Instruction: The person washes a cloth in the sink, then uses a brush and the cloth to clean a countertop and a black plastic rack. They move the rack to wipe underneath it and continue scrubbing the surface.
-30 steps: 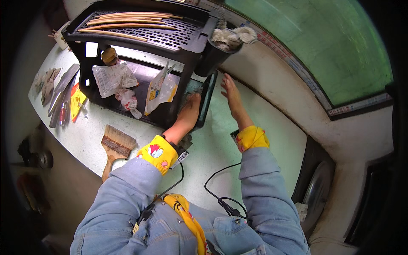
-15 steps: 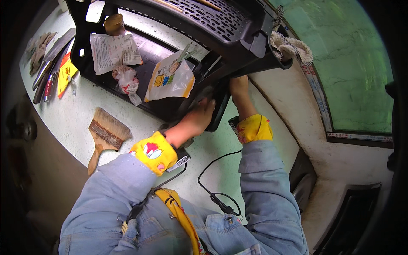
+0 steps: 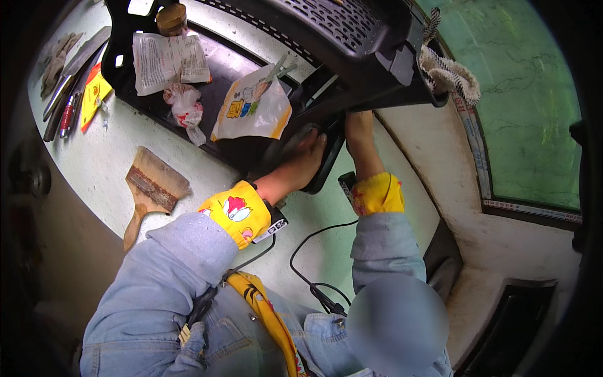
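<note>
A black plastic two-tier rack (image 3: 392, 41) stands tilted across the far side of the white table. My left hand (image 3: 299, 164) reaches to the near right corner of its lower tray (image 3: 227, 157). Its fingers point away from me and are smeared; a dark blur lies beside them, so I cannot tell whether they hold anything. My right hand (image 3: 359, 135) reaches beneath the rack's right end, its fingers hidden. On the lower tray are a crumpled printed paper (image 3: 169, 63), a knotted plastic bag (image 3: 185, 108), a white and yellow packet (image 3: 252, 107) and a brown-lidded jar (image 3: 171, 19).
A wide wooden-handled brush (image 3: 154, 188) lies on the white table (image 3: 207, 195). Knives (image 3: 75, 72), a red tool (image 3: 67, 116) and a yellow packet (image 3: 95, 94) lie far left. A striped cloth (image 3: 449, 75) hangs off the rack. A black cable (image 3: 298, 251) loops near me.
The rack's upper tier and striped cloth appear farther right. My left hand has shifted slightly right at the tray corner. My right hand stays beneath the rack's right end.
</note>
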A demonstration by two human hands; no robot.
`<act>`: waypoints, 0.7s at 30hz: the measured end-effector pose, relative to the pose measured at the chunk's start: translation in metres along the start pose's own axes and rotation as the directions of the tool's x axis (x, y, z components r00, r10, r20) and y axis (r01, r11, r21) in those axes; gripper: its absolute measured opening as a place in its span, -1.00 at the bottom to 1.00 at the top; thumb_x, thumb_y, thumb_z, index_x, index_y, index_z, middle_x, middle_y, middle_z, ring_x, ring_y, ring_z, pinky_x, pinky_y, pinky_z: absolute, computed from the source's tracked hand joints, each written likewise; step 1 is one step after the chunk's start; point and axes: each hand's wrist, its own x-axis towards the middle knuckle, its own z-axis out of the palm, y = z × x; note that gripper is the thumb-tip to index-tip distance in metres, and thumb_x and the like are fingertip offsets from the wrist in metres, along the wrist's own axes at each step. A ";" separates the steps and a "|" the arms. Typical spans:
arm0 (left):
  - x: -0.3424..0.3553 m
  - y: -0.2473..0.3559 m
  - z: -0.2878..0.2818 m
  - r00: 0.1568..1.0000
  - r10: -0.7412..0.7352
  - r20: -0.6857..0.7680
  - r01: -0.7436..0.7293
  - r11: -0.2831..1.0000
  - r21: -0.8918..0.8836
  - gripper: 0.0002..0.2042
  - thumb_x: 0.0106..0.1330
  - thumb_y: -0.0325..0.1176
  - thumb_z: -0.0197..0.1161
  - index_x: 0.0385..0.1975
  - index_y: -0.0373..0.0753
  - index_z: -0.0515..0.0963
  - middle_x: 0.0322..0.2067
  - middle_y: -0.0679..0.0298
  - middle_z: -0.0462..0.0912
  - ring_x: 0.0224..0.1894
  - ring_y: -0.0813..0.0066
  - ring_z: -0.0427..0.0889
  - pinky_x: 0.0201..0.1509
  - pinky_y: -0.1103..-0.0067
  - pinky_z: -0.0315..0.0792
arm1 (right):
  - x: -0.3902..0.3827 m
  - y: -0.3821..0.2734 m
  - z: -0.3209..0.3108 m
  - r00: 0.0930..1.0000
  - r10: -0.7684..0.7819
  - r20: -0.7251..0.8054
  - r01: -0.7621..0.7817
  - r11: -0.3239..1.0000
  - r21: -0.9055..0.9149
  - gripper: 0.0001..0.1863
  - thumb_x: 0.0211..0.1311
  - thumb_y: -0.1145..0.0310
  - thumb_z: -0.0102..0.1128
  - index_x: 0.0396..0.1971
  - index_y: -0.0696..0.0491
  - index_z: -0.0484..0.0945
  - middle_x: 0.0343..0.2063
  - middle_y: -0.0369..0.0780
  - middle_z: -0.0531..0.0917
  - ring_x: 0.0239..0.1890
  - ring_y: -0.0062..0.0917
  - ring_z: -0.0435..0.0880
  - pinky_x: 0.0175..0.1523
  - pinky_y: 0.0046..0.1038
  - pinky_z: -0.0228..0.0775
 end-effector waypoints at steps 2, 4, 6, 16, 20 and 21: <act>-0.007 0.000 -0.003 0.998 0.038 0.043 -0.042 0.994 0.104 -0.39 0.43 0.03 -0.41 0.22 -0.40 0.18 0.21 -0.16 0.23 0.29 0.08 0.20 0.35 0.44 0.06 | 0.003 0.005 0.000 0.999 -0.041 -0.005 0.041 0.999 -0.015 -0.61 0.27 0.21 -0.14 -0.15 0.20 0.51 -0.13 0.02 0.58 -0.01 -0.12 0.49 0.09 -0.30 0.27; -0.023 0.000 -0.013 0.997 0.022 0.070 -0.032 0.990 0.140 -0.46 0.43 -0.07 -0.33 0.20 -0.39 0.21 0.16 -0.17 0.29 0.24 0.03 0.26 0.31 0.41 0.12 | 0.006 0.011 0.000 1.000 0.002 0.018 -0.001 1.000 -0.012 -0.62 0.25 0.23 -0.14 -0.14 0.20 0.50 -0.11 0.03 0.56 -0.01 -0.08 0.48 0.09 -0.29 0.27; -0.048 0.001 -0.023 0.999 0.011 0.046 -0.016 0.995 0.102 -0.56 0.43 -0.22 -0.20 0.20 -0.36 0.23 0.10 -0.17 0.36 0.20 0.01 0.31 0.27 0.39 0.18 | 0.008 0.017 0.001 1.000 -0.014 0.021 0.015 0.999 -0.046 -0.60 0.29 0.21 -0.12 -0.07 0.21 0.46 -0.13 -0.10 0.56 -0.06 -0.36 0.47 0.06 -0.41 0.28; -0.094 -0.008 -0.029 0.964 0.265 0.027 -0.202 0.659 0.725 -0.54 0.04 -0.53 0.06 0.04 -0.38 0.36 -0.27 -0.05 0.50 -0.20 -0.01 0.53 -0.20 0.34 0.48 | 0.005 0.007 0.003 0.999 -0.046 -0.019 0.046 0.999 -0.023 -0.66 0.22 0.26 -0.12 -0.17 0.16 0.51 -0.19 0.01 0.59 -0.09 -0.11 0.53 0.03 -0.29 0.32; -0.107 -0.011 -0.033 0.982 0.095 0.161 -0.186 0.589 0.786 -0.59 -0.02 -0.53 0.09 -0.07 -0.37 0.43 -0.35 -0.02 0.48 -0.29 -0.01 0.53 -0.28 0.34 0.48 | 0.003 0.004 0.002 0.997 -0.082 -0.013 0.081 0.995 -0.065 -0.65 0.22 0.25 -0.13 -0.18 0.16 0.52 -0.20 0.00 0.60 -0.10 -0.14 0.54 0.00 -0.30 0.33; -0.112 -0.009 -0.037 0.975 -0.016 0.221 -0.170 0.590 0.790 -0.60 -0.03 -0.53 0.10 -0.10 -0.36 0.45 -0.36 -0.02 0.47 -0.30 -0.02 0.53 -0.29 0.33 0.48 | 0.003 0.005 0.002 0.997 -0.081 -0.015 0.079 0.994 -0.072 -0.65 0.23 0.25 -0.13 -0.18 0.16 0.52 -0.19 0.00 0.60 -0.09 -0.14 0.54 0.01 -0.30 0.33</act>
